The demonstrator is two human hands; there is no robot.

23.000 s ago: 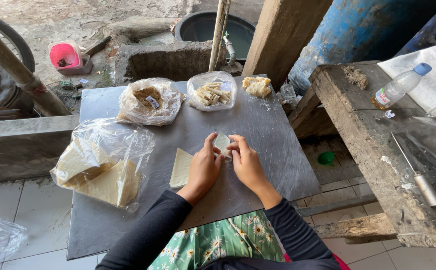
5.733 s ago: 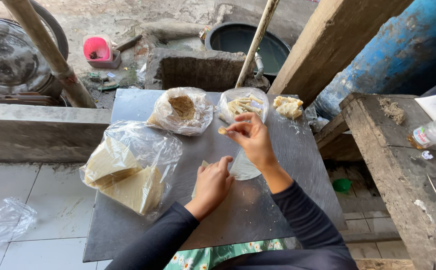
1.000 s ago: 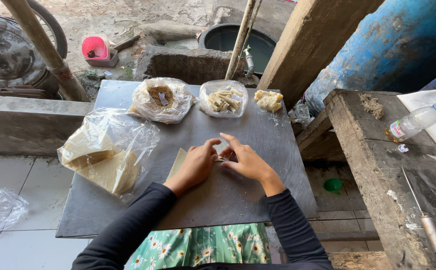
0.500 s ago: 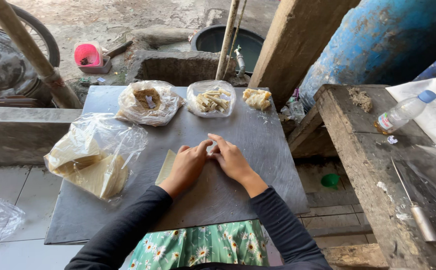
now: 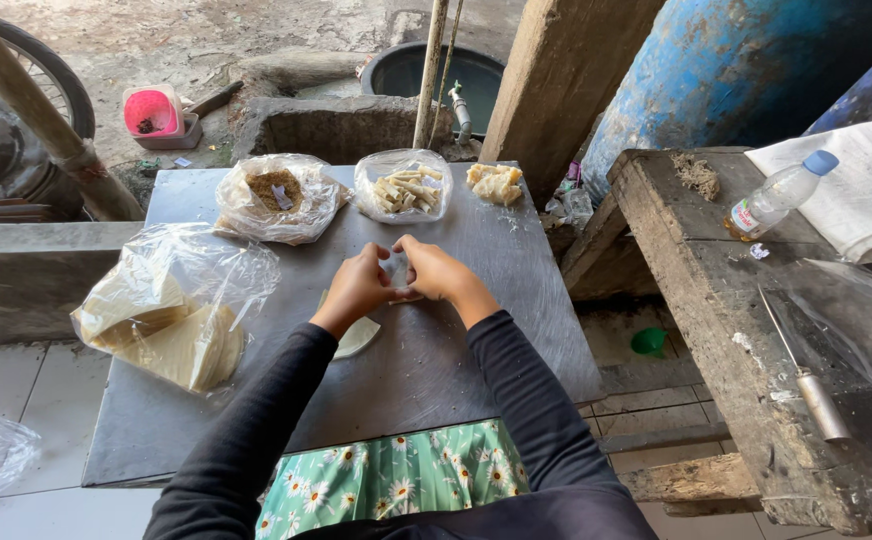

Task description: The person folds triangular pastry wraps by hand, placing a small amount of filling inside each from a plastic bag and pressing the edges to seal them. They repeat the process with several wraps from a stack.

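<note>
Both hands stayed joined over the desk [image 5: 516,330] as half a second before; left hand [image 5: 359,288] and right hand [image 5: 437,270] had fingers pinched narrow on a pale wrapper [image 5: 394,268], held just above mid-desk. A second wrapper [image 5: 356,337] lay under the left wrist. Clear bag of wrappers [image 5: 171,310] sat at left; brown filling bag [image 5: 276,195] and bowl of sticks [image 5: 403,187] (bagged) along the far edge. A capped bottle [image 5: 776,195], labelled, lay on the bench [image 5: 716,330].
</note>
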